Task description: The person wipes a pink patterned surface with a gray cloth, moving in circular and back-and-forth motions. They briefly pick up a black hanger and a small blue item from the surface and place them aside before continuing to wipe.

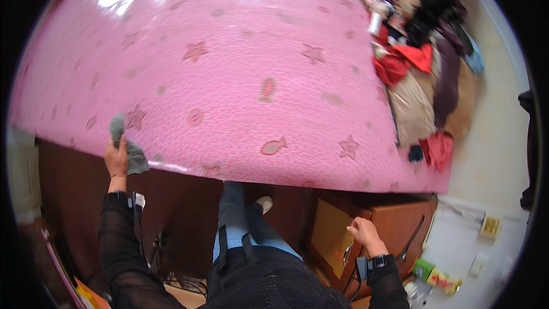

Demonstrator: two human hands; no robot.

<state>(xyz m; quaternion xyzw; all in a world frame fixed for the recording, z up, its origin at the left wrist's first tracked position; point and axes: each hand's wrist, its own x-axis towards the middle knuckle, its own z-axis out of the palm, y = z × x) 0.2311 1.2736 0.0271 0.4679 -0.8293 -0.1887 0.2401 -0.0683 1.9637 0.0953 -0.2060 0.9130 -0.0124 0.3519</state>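
Observation:
My left hand (116,159) is closed round a grey cloth (136,158) at the left front edge of a bed-like surface with a pink patterned cover (229,91). One end of the cloth sticks up past my fingers, while the rest hangs at the edge of the cover. Over on the right, my right hand (363,232) has its fingers curled in and nothing visible in them. It hovers in front of a brown wooden cabinet (394,223) and appears apart from it.
A heap of clothes (423,63) covers the right end of the pink surface. Below its near edge lies a dark red floor (177,206). Cables (186,283) lie low on the left. A power socket (491,226) and a green box (423,269) are at right.

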